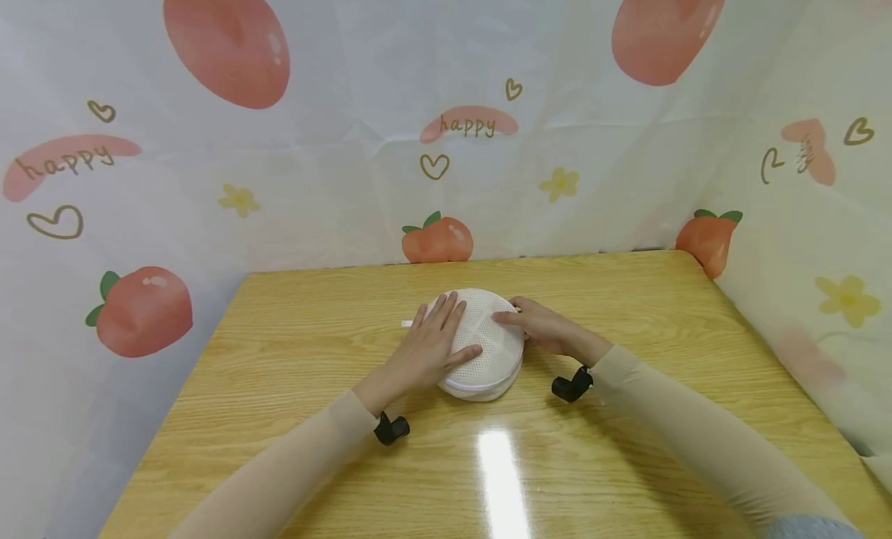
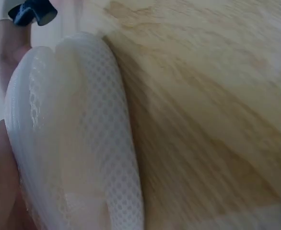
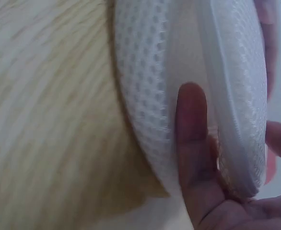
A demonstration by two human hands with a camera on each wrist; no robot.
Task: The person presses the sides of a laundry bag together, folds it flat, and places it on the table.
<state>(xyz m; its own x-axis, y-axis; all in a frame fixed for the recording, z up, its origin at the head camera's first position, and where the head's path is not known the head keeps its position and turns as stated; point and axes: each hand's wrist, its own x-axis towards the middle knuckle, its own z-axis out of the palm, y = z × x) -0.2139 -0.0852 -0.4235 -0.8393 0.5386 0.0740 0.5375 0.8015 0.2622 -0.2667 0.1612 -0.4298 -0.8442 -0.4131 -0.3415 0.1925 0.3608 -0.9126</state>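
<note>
A round white mesh bag (image 1: 488,341) with a zipper rim lies on the wooden table. Across its top left, the left hand (image 1: 428,349) rests with fingers spread and straight. At the bag's right edge the right hand (image 1: 547,327) grips the rim, one finger over the top and others at the side. In the right wrist view, the right hand (image 3: 217,177) has a finger against the mesh side (image 3: 145,72) below the zipper edge, and the thumb is on the far side. The left wrist view shows the bag's mesh side (image 2: 107,110) up close.
The wooden table (image 1: 313,314) has a light reflection near its front. A small white tag (image 1: 406,323) sticks out left of the bag. Behind and to the sides hangs a white cloth (image 1: 334,175) with fruit prints.
</note>
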